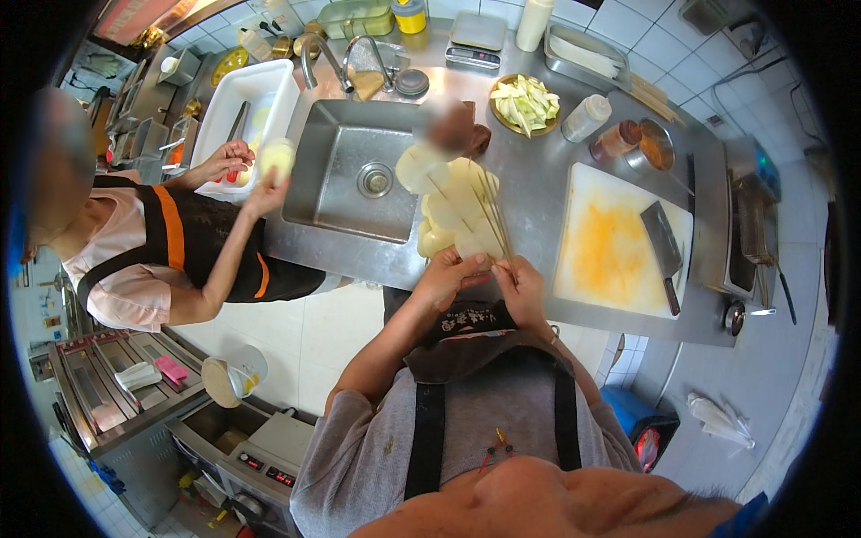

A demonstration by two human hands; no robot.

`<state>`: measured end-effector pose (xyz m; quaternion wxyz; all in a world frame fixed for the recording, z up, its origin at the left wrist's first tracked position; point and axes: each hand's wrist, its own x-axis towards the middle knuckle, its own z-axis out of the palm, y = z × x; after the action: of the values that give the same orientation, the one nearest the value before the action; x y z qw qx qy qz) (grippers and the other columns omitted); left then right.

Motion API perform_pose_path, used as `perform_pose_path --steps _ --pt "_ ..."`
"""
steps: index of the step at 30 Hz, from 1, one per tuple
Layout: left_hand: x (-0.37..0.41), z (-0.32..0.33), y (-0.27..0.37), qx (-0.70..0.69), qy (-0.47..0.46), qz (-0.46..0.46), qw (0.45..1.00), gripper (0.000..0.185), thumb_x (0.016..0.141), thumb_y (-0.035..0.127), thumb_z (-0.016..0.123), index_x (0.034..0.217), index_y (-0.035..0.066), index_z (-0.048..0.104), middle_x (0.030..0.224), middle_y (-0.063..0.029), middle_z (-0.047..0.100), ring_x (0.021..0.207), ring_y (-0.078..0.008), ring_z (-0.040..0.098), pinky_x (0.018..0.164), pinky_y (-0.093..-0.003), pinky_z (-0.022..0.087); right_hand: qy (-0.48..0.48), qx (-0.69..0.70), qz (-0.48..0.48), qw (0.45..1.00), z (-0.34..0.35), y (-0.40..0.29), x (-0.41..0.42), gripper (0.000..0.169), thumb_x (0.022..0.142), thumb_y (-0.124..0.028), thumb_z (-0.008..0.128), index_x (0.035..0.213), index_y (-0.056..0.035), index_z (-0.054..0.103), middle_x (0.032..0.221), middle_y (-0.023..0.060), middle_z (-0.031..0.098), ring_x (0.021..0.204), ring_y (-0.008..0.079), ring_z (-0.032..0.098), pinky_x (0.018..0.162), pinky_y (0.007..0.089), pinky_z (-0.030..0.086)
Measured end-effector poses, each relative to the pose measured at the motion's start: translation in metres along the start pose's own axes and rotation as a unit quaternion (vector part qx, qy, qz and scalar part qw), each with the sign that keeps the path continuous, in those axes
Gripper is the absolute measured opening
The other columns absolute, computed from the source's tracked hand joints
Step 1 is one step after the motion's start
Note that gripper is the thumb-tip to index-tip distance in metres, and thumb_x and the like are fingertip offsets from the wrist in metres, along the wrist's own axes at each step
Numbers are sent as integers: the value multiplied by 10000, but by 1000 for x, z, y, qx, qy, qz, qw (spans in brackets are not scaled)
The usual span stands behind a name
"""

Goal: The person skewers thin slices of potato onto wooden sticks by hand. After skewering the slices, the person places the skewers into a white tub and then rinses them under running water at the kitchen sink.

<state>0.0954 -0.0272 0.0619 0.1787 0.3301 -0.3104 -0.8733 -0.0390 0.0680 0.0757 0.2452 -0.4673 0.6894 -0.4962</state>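
Observation:
Below the sink's right side, my left hand (447, 274) pinches the near end of a thin pale vegetable slice (479, 241), perhaps potato. My right hand (521, 288) is closed around the lower ends of a bundle of thin skewers (494, 214), which fan out over the slices. Another skewer lies at a slant across the pale slices, and I cannot tell whether it pierces them. Under and beyond the held slice is a heap of pale round slices (437, 241) on the counter. Both hands almost touch at the fingertips.
A co-worker's hand (268, 191) holds a pale peeled vegetable (277, 156) by a white tub (286, 84). The sink (336, 181) lies left of the slices. To the right, a cleaver (660, 232) rests on a stained cutting board (605, 269). Behind stands a bowl of cut vegetable wedges (527, 104).

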Motion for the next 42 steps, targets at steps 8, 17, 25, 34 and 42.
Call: perform_pose_path --steps 8,17,25,34,42 --pt "5 -17 -27 51 3 26 998 282 901 230 610 1121 57 583 1026 -34 631 968 -130 590 832 -291 492 -13 -6 31 999 10 17 -9 129 876 -123 605 850 2 588 666 71 544 603 124 488 556 281 408" --pt "-43 -24 -28 396 -67 1 916 313 899 220 594 1090 -26 563 984 -103 634 929 -154 600 820 -293 475 64 107 167 978 29 53 -9 150 927 -163 552 899 -18 579 749 -31 514 690 48 440 614 206 370" --pt "-67 -4 -18 467 -63 8 882 250 889 162 586 1074 -6 574 987 -164 639 930 -267 623 816 -361 479 23 156 215 964 50 77 -15 174 925 -169 542 858 -18 598 675 -40 516 602 54 447 548 220 376" --pt "-60 9 -35 538 -114 28 835 216 870 163 584 1006 -5 601 956 -204 627 881 -359 614 768 -386 478 -155 6 191 969 18 47 -11 223 949 -200 492 927 5 579 646 40 533 620 103 515 600 243 425" --pt "16 21 -54 659 -2 143 738 159 819 134 601 936 27 591 882 -169 620 820 -357 603 709 -426 484 -9 69 145 987 -58 94 -81 133 954 -119 465 964 -2 528 698 26 530 656 91 517 626 235 425"
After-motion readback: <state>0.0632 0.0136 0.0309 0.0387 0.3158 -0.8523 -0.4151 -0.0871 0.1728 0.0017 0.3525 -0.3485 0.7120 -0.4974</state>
